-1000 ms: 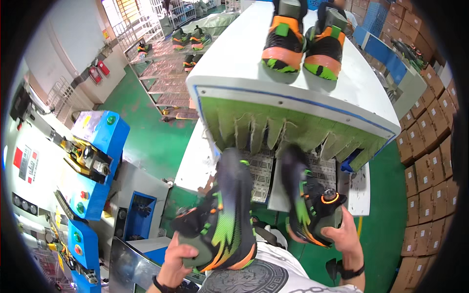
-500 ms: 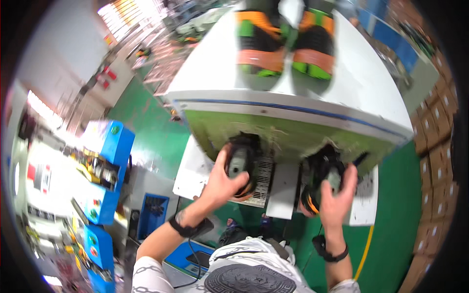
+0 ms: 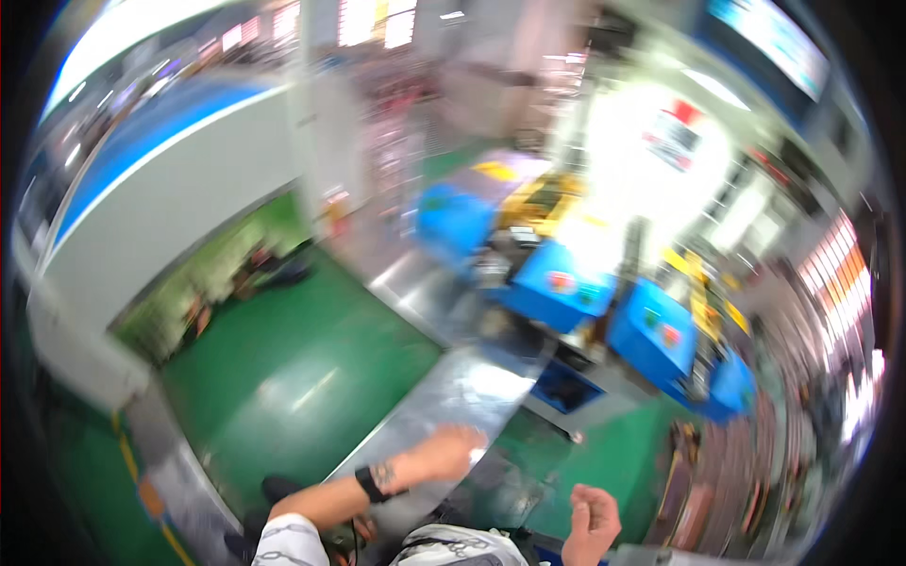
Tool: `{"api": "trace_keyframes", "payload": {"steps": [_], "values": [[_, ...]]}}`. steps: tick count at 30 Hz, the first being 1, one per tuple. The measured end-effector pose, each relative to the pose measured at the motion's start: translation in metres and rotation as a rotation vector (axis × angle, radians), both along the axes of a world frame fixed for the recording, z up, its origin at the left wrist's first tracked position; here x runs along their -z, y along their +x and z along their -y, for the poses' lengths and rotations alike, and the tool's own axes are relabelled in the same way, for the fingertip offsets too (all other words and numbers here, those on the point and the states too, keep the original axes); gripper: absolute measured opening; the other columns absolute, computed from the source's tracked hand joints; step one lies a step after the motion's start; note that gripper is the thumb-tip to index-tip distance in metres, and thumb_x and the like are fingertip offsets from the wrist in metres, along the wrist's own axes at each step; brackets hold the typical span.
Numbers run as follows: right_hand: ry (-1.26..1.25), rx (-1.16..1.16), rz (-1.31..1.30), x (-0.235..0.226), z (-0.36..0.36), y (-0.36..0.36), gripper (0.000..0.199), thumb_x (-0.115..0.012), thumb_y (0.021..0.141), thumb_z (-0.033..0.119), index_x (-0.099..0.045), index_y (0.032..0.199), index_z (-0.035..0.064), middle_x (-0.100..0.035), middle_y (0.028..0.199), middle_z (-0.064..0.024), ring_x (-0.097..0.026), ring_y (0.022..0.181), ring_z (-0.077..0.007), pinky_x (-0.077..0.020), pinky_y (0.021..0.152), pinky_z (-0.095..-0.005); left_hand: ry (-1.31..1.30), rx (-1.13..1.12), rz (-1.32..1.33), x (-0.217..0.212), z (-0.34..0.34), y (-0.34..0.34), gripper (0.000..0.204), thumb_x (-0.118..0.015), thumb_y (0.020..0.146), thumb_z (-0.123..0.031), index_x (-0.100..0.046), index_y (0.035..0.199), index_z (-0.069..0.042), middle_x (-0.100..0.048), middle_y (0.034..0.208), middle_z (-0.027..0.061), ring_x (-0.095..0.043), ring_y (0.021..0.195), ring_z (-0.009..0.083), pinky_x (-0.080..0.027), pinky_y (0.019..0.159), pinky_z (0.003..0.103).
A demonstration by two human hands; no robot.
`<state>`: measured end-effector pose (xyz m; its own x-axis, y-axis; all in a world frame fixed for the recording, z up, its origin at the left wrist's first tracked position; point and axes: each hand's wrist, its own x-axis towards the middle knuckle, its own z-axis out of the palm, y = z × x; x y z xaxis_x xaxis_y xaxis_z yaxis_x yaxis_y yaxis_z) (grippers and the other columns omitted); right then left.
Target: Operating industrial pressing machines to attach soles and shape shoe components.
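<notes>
My left hand [image 3: 451, 453] reaches out over the shiny metal tabletop [image 3: 396, 429]. Motion smears its fingers, and nothing shows in it. A dark band [image 3: 371, 484] circles that wrist. Farther right and lower, my right hand [image 3: 593, 524] hangs in the air before my body. Its fingers are loosely bent, the thumb stands apart, and the palm bears nothing that I can see. Neither hand visibly grips anything. The shoes are out of view.
Blurred machines with blue housings [image 3: 557, 288] and yellow parts line the far side of the metal table. Below them sits a dark blue bin [image 3: 566, 387]. A grey-white panelled unit [image 3: 208, 179] stands at left above the green floor [image 3: 293, 377]. Racks [image 3: 746, 472] fill the right.
My view has swung left, from the white machine to the metal table and blue machines. Both hands have come off the two dark shoes they were on.
</notes>
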<state>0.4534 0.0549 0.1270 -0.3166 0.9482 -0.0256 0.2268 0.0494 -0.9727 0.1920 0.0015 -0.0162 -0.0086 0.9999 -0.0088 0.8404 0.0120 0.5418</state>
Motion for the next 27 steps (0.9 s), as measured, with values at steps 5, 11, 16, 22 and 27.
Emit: {"api": "trace_keyframes", "payload": {"steps": [5,11,16,22,27], "values": [[0.237,-0.925,0.167,0.015,-0.019,-0.214,0.022,-0.059,0.087,0.002,-0.06,0.108,-0.0047,-0.066,0.107,-0.0138,-0.064,0.095,-0.0176,-0.0523,0.084,-0.031,0.198,-1.28,0.003,0.078,0.191,-0.188,0.047,-0.056,0.076,-0.013,-0.049,0.121,0.001,-0.057,0.115,0.0263,-0.057,0.101,0.0432,-0.047,0.089,0.049],[0.494,-1.492,0.636,0.111,-0.016,-0.484,0.07,-0.077,0.076,0.034,-0.048,0.132,0.0041,-0.056,0.129,-0.0176,-0.059,0.112,-0.0323,-0.0491,0.094,-0.0401,-0.081,-1.691,-0.358,0.205,0.404,-0.208,0.059,-0.059,0.084,-0.024,-0.041,0.132,0.005,-0.04,0.14,0.0218,-0.04,0.129,0.0359,-0.03,0.109,0.049],[0.75,-1.631,0.683,0.186,0.042,-0.702,0.092,-0.082,0.067,0.036,-0.038,0.138,-0.003,-0.046,0.139,-0.0218,-0.043,0.13,-0.0325,-0.0346,0.108,-0.0388,0.08,-1.693,-0.335,0.213,0.451,-0.19,0.053,-0.058,0.083,-0.017,-0.045,0.131,0.002,-0.043,0.141,0.0176,-0.042,0.129,0.035,-0.029,0.11,0.048],[0.695,-1.468,0.566,0.241,0.132,-0.861,0.065,-0.079,0.073,0.025,-0.053,0.127,-0.0012,-0.066,0.11,-0.0167,-0.064,0.093,-0.022,-0.0499,0.084,-0.0396,0.206,-1.656,-0.131,0.21,0.438,-0.229,0.049,-0.058,0.082,-0.014,-0.048,0.127,0.003,-0.046,0.139,0.018,-0.044,0.128,0.0355,-0.031,0.109,0.049],[1.57,-1.722,0.271,0.303,0.09,-0.787,0.032,-0.049,0.089,0.027,-0.066,0.114,0.0358,-0.069,0.109,0.0046,-0.067,0.09,-0.0167,-0.0467,0.09,-0.0475,0.082,-1.696,-0.279,0.203,0.447,-0.185,0.051,-0.057,0.079,-0.018,-0.05,0.125,0.003,-0.047,0.138,0.018,-0.045,0.127,0.0338,-0.032,0.109,0.048]]}}
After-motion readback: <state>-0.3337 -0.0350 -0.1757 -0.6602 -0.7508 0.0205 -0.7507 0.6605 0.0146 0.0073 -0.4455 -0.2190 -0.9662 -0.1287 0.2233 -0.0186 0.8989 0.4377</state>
